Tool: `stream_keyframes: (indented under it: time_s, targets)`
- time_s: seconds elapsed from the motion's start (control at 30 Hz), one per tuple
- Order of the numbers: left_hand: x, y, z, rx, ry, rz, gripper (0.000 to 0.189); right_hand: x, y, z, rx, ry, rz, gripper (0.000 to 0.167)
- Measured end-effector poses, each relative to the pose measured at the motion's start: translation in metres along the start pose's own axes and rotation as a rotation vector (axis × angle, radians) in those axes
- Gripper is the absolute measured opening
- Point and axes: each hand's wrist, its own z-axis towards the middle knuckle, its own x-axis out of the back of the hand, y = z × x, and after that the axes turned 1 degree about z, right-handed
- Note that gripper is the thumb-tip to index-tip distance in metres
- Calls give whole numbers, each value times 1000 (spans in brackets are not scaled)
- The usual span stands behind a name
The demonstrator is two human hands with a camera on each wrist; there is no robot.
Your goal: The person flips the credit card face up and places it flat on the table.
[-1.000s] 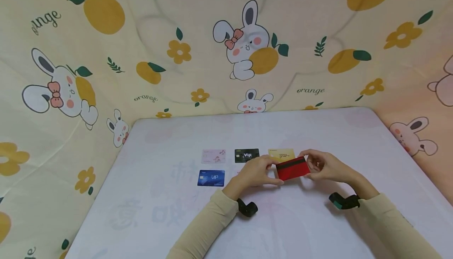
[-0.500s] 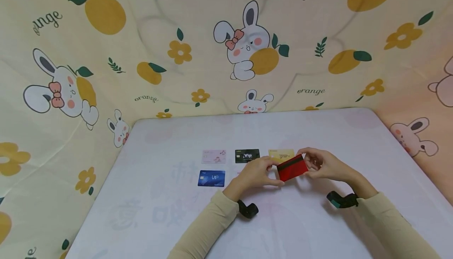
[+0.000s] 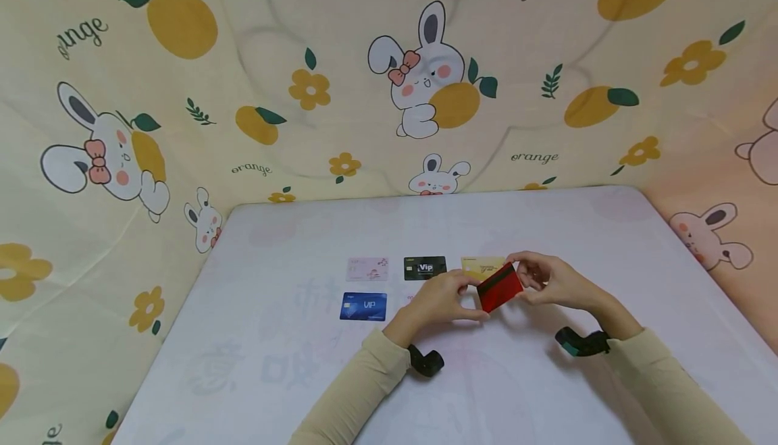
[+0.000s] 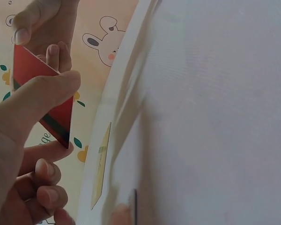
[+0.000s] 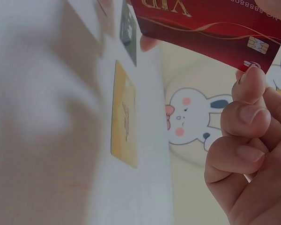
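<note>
A red VIP card (image 3: 500,288) is held tilted above the table between both hands. Its dark-striped back faces the head camera, while the right wrist view shows the front with gold lettering and a chip. My left hand (image 3: 439,296) pinches the card's left end; in the left wrist view the thumb (image 4: 56,90) lies across it and a fingertip meets its lower corner. My right hand (image 3: 556,281) grips the opposite end with thumb and index finger, the other fingers (image 5: 243,154) curled. Just behind the red card lies a yellow card (image 3: 482,267), partly covered in the head view.
Left of the yellow card lie a black VIP card (image 3: 425,268) and a pale pink card (image 3: 367,269). A blue VIP card (image 3: 362,306) lies in the nearer row. Beside it, another card (image 3: 411,298) is mostly hidden by the left hand. The white table (image 3: 273,242) meets patterned cloth walls.
The red card has turned to a steeper slant, its right end rising. My right hand has shifted slightly left and up with it; my left hand stays nearly still.
</note>
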Motion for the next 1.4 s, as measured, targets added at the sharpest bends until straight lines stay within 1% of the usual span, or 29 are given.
stream_keyframes:
  time_s: [0.27,0.47,0.7,0.8,0.93,1.0,1.1,1.17,1.3,1.4]
  targets:
    - [0,0,-1,-1,14,-39,55,-4,0,4,-3,-2,16,46]
    - [1,-3,-2,-48,49,-42,60,-4,-1,4,-8,-2,25,46]
    - [3,-1,0,-50,63,-55,66,-6,-1,5,3,8,-15,46]
    - [5,0,1,-62,72,-63,66,-7,-1,6,4,12,-29,46]
    - [6,4,2,-104,107,-87,65,-8,-2,6,1,18,-41,46]
    - [7,6,2,-135,132,-97,66,-8,-4,7,2,22,-50,46]
    - [7,10,3,-161,167,-112,67,-9,-5,8,5,22,-65,45]
    - [7,13,3,-164,178,-131,68,-10,-5,9,9,18,-73,45]
    - [7,18,4,-150,194,-202,67,-11,-4,10,19,17,-80,45]
    - [6,21,4,-156,227,-228,65,-13,-4,11,18,24,-76,45]
